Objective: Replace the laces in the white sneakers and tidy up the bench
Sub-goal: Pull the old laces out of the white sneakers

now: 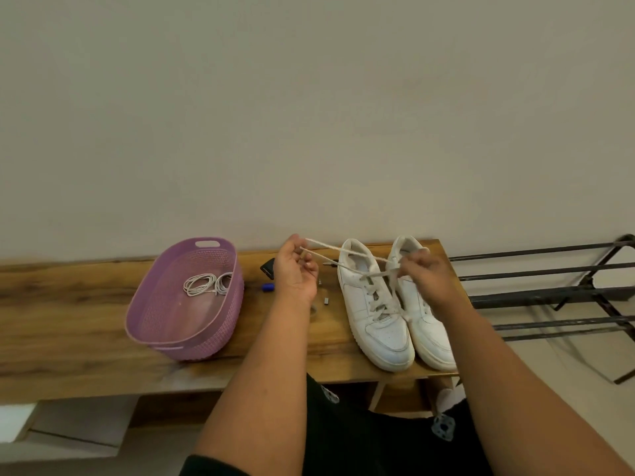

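Head view: a long wooden table [68, 324] is seen against a plain wall, with a dark metal rack [549, 297] to its right. A purple basket [147, 324] is set on the table's middle, and coiled white laces [202, 285] are held inside it. Two white sneakers [378, 324] are stood side by side, touching, at the table's right end, toes toward the viewer. A lace [354, 261] threaded through the left sneaker is stretched above both shoes. Its ends are pinched in the left hand [295, 269], whose grip is narrow and raised; its middle is pinched in the right hand [426, 273], curled over the shoes. Between basket and sneakers, a dark object [268, 268], a blue cap [267, 287] and small metal bits [325, 299] are scattered.
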